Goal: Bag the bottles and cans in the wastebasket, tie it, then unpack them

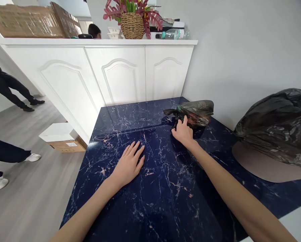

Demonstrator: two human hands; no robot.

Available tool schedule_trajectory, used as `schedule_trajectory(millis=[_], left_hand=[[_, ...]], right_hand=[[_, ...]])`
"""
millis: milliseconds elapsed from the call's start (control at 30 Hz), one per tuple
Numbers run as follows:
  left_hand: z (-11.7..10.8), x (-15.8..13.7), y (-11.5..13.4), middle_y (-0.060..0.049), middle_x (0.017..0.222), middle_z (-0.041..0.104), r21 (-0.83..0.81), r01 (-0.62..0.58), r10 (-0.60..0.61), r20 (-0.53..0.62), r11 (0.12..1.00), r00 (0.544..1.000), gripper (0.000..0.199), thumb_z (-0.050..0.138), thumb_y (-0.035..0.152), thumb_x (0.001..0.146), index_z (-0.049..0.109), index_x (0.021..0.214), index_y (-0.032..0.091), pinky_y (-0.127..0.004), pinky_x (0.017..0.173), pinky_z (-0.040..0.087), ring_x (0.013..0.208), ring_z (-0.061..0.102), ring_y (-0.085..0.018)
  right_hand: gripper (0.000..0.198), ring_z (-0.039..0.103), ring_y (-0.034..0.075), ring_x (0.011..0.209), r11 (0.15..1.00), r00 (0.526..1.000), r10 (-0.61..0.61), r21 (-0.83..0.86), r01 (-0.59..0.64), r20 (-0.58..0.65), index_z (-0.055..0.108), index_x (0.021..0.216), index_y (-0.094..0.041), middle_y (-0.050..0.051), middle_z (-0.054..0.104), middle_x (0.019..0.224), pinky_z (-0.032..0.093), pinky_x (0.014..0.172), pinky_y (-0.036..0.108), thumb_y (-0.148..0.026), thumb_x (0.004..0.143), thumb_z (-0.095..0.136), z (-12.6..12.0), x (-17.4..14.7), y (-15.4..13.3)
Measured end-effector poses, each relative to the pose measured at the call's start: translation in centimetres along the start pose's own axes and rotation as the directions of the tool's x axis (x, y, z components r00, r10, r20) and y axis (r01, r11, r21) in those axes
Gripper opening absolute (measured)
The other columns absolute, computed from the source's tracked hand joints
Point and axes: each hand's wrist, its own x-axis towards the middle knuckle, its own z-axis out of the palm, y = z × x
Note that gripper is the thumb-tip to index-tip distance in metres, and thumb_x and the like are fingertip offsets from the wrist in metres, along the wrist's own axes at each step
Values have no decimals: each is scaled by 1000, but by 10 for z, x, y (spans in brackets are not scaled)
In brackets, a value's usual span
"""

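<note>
My left hand point(130, 163) lies palm down on the blue marble-patterned tabletop point(150, 191), its fingers stretched out and nothing in it. Farther off to the right, my right hand point(183, 131) grips the gathered, knotted end of a small black plastic bag point(197, 112), with the index finger extended along it. The bag rests on its side near the table's far right corner. Through its thin film, a bottle-like shape and something reddish show faintly. The fingertips under the knot are partly hidden.
A large black plastic bag point(278, 126) sits on a grey-brown round-edged surface point(261, 164) at right. White cabinets point(122, 75) border the far edge, topped by a basket of plants point(132, 25), a bottle point(175, 34) and cartons point(26, 22). Two people's legs point(10, 84) and a box point(67, 144) are at left.
</note>
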Motion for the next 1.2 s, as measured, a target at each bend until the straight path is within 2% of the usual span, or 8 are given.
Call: schedule_trajectory(millis=[133, 300, 400, 533, 667, 767, 933, 1200], left_hand=[[-2, 0, 0, -10, 175, 39, -4, 9, -9, -1, 1000, 1000, 56, 36, 48, 114, 48, 164, 24, -60, 134, 30, 166, 26, -34], [-8, 2, 3, -11, 172, 44, 1, 15, -15, 8, 1000, 1000, 56, 39, 49, 113, 51, 160, 21, -59, 134, 33, 164, 32, -34], [-13, 5, 10, -11, 162, 57, -27, 29, -30, -53, 999, 998, 47, 44, 43, 111, 58, 151, 22, -56, 129, 41, 156, 47, -34], [-20, 8, 18, -12, 146, 64, -102, 63, -89, -272, 993, 958, 36, 46, 34, 110, 57, 142, 24, -50, 119, 50, 138, 60, -30], [-22, 9, 23, -12, 133, 66, -151, 57, -111, -381, 987, 918, 29, 47, 33, 111, 53, 137, 23, -47, 113, 50, 127, 62, -29], [-23, 9, 27, -12, 124, 68, -153, 56, -108, -353, 987, 929, 25, 52, 37, 109, 55, 130, 22, -49, 107, 50, 121, 61, -31], [-20, 9, 32, -10, 111, 70, -237, 172, -231, -252, 956, 940, 24, 45, 40, 111, 60, 113, 22, -51, 100, 46, 109, 57, -31], [-9, 6, 35, -16, 133, 60, -334, 207, -278, -181, 920, 943, 33, 56, 32, 100, 57, 131, 21, -58, 106, 42, 125, 52, -37]], right_hand=[[39, 76, 34, 92, 999, 999, 21, 43, -23, 38, 60, 128, -13, 27, 54, 142, 56, 83, 48, -25, 91, 57, 6, 3, -11], [30, 71, 26, 89, 962, 994, -97, 262, 79, 56, 58, 122, -19, 16, 55, 129, 56, 85, 43, -25, 92, 55, 0, -37, -23], [25, 66, 20, 80, 878, 976, -201, 457, 144, 79, 55, 118, -22, 10, 58, 120, 56, 89, 41, -26, 93, 56, -9, -64, -34], [26, 62, 16, 75, 694, 918, -365, 703, 158, 154, 55, 118, -24, 3, 60, 106, 57, 81, 35, -26, 93, 61, -27, -93, -52], [22, 62, 17, 84, 494, 849, -487, 866, 74, 205, 58, 114, -25, 1, 58, 99, 54, 77, 31, -30, 94, 66, -43, -108, -66], [17, 59, 17, 85, 370, 814, -533, 929, -19, 229, 63, 109, -25, 1, 58, 97, 52, 76, 30, -34, 96, 70, -51, -110, -71], [21, 50, 12, 65, 190, 779, -565, 962, -198, 272, 64, 105, -24, -2, 56, 88, 46, 67, 31, -41, 97, 72, -54, -109, -72], [22, 41, 10, 62, 39, 756, -575, 934, -356, 312, 64, 96, -25, -4, 49, 86, 40, 62, 29, -39, 91, 80, -64, -106, -70]])
